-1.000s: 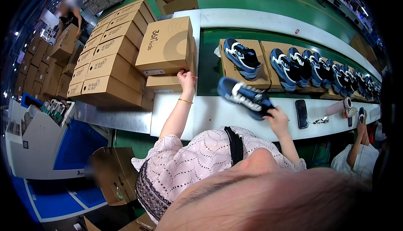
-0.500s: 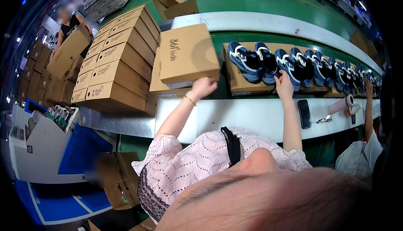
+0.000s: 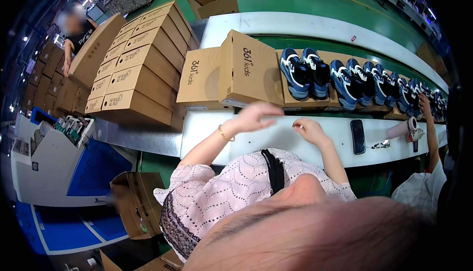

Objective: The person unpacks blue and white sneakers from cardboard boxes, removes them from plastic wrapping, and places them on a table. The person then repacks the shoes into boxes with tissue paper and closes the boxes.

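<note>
A closed brown shoe box (image 3: 251,76) lies slightly askew on the white bench, between another closed shoe box (image 3: 199,79) and a pair of blue, black and white sneakers (image 3: 304,74) resting on a carton. My left hand (image 3: 253,118) hovers just before the askew box's near edge, fingers apart and slightly blurred, holding nothing visible. Over the white bench surface (image 3: 266,143), my right hand (image 3: 311,130) is closed, its fingertips drawn together; whatever may be between them is too small to make out. It is nearest to the sneakers' carton.
Tall stacks of shoe boxes (image 3: 140,69) stand at the left. More sneakers (image 3: 377,84) line up rightward, where another person's hand (image 3: 424,104) reaches in. A phone (image 3: 358,136), keys (image 3: 381,144) and a pink bottle (image 3: 401,127) lie near. A person at far left holds a large carton (image 3: 96,49).
The shoe box under my left hand has shifted right, up beside the sneakers, and the hand has let go. My right hand has drawn back from the sneakers toward me.
</note>
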`<state>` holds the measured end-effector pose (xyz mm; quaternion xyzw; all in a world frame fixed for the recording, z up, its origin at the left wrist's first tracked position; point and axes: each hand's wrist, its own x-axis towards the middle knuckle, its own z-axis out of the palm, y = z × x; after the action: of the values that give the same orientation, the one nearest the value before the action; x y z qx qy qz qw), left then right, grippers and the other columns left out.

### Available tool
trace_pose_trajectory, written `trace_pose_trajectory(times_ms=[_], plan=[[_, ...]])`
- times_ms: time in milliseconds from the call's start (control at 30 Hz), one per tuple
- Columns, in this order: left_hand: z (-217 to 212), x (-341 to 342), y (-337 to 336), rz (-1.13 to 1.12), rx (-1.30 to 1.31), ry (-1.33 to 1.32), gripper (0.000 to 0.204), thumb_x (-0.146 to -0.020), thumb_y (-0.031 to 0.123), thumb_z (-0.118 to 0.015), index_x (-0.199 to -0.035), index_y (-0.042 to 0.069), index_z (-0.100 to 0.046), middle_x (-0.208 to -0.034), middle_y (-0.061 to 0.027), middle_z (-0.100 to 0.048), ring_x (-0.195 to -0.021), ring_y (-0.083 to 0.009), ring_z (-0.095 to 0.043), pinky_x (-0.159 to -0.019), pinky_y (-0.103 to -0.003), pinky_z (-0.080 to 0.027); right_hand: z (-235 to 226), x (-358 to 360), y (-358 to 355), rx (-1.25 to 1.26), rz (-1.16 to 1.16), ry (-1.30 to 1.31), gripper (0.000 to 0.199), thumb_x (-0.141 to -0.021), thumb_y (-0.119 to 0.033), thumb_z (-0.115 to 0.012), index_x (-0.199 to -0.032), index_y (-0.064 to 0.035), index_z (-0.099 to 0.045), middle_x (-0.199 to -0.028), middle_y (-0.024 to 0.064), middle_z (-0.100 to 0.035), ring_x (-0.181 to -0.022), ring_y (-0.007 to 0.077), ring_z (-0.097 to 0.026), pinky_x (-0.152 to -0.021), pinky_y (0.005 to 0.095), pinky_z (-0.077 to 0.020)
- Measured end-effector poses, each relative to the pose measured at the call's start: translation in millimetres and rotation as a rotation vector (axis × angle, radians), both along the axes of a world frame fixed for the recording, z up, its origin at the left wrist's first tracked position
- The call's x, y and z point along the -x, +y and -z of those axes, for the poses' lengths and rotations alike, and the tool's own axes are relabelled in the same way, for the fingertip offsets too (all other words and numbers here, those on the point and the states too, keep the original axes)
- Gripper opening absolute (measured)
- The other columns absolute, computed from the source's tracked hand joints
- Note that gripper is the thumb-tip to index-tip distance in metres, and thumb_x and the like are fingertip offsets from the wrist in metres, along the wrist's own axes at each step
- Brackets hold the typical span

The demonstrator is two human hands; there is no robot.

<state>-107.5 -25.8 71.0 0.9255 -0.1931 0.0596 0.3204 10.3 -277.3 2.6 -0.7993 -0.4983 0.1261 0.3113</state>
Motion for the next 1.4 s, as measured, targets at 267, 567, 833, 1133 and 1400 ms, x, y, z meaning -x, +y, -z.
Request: trace_pose_trajectory(times_ms=[267,567,833,1133,1400], plan=[[6,-28,75,-0.856,0.221,-0.09,0.054,-0.078,0.034,-0.061,-0.12,0.002,-0.048,-0.11,-0.023,-0.053,-0.107,-0.0359,-0.047,-0.093,-0.043,-0.037,14,47,67,0.075,-0.405,0.001,0.012,-0.079,-0.018,-0.06,-0.088,-0.0109,-0.062,-0.089,0.0086,-0.062,-0.086,0.0268,-0.059,-0.073,0.0378,-0.0471],[-5,-61,-90,-0.173,0.18,-0.236,0.066,-0.088,0.038,-0.05,-0.133,-0.004,-0.027,-0.123,-0.029,-0.044,-0.114,-0.0409,-0.044,-0.096,-0.043,-0.035,-25,23,176,-0.097,-0.247,-0.39,0.017,-0.078,-0.023,-0.059,-0.08,-0.0065,-0.055,-0.081,0.0101,-0.055,-0.079,0.0288,-0.054,-0.066,0.0403,-0.0419],[-1,18,50,-0.458,-0.415,-0.332,0.009,-0.072,0.015,-0.059,-0.071,0.006,-0.056,-0.077,-0.0091,-0.052,-0.077,-0.0268,-0.051,-0.071,-0.036,-0.042,-36,-3,165,0.495,0.205,-0.46,0.027,-0.079,-0.026,-0.06,-0.098,-0.0061,-0.059,-0.1,0.0129,-0.061,-0.094,0.0276,-0.06,-0.075,0.0419,-0.0473],[-29,35,28,-0.413,-0.644,-0.487,0.006,-0.069,0.014,-0.057,-0.072,0.009,-0.059,-0.086,-0.0063,-0.049,-0.089,-0.0206,-0.045,-0.082,-0.03,-0.034,-75,17,218,0.415,0.154,-0.142,0.028,-0.083,-0.027,-0.048,-0.097,-0.005,-0.059,-0.097,0.0152,-0.063,-0.092,0.0346,-0.06,-0.074,0.0422,-0.0487],[-33,45,30,-0.339,-0.48,-0.442,0.006,-0.069,0.013,-0.059,-0.073,0.008,-0.058,-0.085,-0.0069,-0.05,-0.086,-0.0201,-0.048,-0.077,-0.032,-0.036,-75,13,202,0.254,-0.17,-0.194,0.024,-0.08,-0.024,-0.05,-0.093,-0.0047,-0.056,-0.09,0.0188,-0.062,-0.088,0.0381,-0.058,-0.071,0.043,-0.0469]])
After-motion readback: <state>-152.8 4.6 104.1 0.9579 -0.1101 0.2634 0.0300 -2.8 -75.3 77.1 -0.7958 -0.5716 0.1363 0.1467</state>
